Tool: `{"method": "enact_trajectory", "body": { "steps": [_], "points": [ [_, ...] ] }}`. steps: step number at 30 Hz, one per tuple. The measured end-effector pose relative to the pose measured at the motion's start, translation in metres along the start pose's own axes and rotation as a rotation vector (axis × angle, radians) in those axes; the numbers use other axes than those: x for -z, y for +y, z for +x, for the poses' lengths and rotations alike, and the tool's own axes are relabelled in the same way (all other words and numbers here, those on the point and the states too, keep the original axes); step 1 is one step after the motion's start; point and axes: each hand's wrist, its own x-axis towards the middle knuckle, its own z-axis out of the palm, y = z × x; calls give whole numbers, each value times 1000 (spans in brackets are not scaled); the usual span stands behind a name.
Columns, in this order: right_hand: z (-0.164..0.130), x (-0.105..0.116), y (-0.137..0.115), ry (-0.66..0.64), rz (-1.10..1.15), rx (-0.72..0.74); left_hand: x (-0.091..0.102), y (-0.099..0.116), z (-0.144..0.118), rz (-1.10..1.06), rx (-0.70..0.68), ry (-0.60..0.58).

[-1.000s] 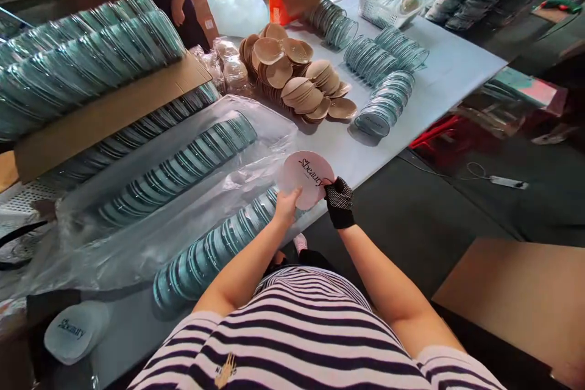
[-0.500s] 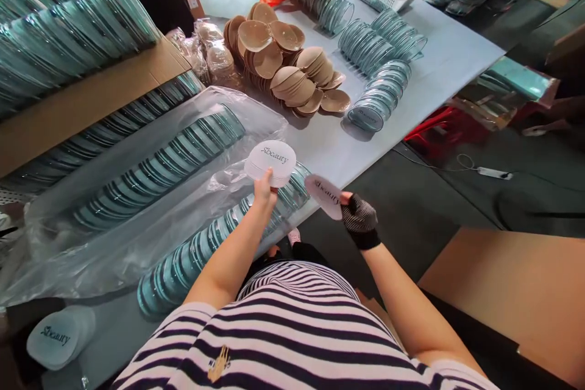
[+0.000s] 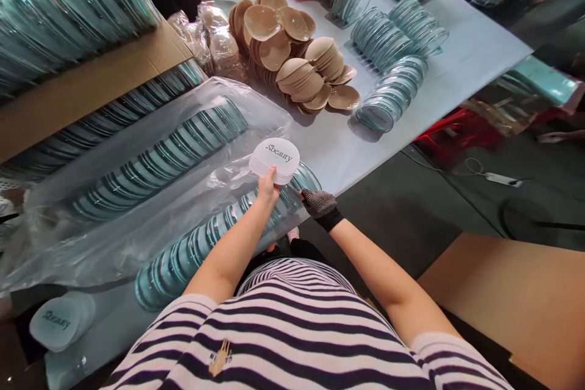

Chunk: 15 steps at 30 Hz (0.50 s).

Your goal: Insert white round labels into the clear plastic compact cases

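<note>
Black-white striped shirt; right hand [image 3: 320, 204] black dotted glove; left hand [image 3: 267, 186] bare.

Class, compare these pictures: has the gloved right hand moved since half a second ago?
Yes. The gloved right hand has moved left, in to the near end of the row of teal cases at the table edge.

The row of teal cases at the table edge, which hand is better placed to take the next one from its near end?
Right, probably. The gloved right hand already rests at the near end of the row of teal cases and looks empty. The left hand is raised above the row, holding a round white lid.
</note>
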Motion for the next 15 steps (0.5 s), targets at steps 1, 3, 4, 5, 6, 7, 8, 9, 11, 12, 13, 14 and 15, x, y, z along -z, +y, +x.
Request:
{"method": "enact_trajectory", "body": {
  "steps": [1,3,4,5,6,7,8,9,11,12,13,14,15],
  "points": [
    [3,1,-1,-2,-4,-2,0,0,0,-5,-7,2],
    [2,2,-1,11,-11,-41,0,-1,0,-15,-7,2],
    [-2,2,-1,16,-13,-72,0,-1,1,-20,-3,2],
    [-6,2,-1,14,-17,-102,1,-2,1,-24,5,1],
    [-9,1,-1,6,-19,-123,2,-3,2,-28,12,-3],
    [-11,-1,-3,-6,-19,-133,2,-3,3,-32,17,-9],
    [-11,-4,-4,-20,-19,-140,3,-4,3,-36,19,-17],
    [-9,-9,-6,-39,-18,-149,4,-4,4,-39,19,-22],
    [-2,-20,-10,-88,4,-178,5,-4,4,-46,17,-25],
    [2,-26,-11,-107,45,-195,6,-5,4,-47,18,-24],
    [6,-31,-11,-119,104,-211,6,-5,4,-45,20,-22],
    [9,-36,-11,-123,171,-221,6,-5,4,-40,23,-21],
    [11,-40,-10,-120,240,-226,6,-5,4,-33,24,-22]
  ]
}}
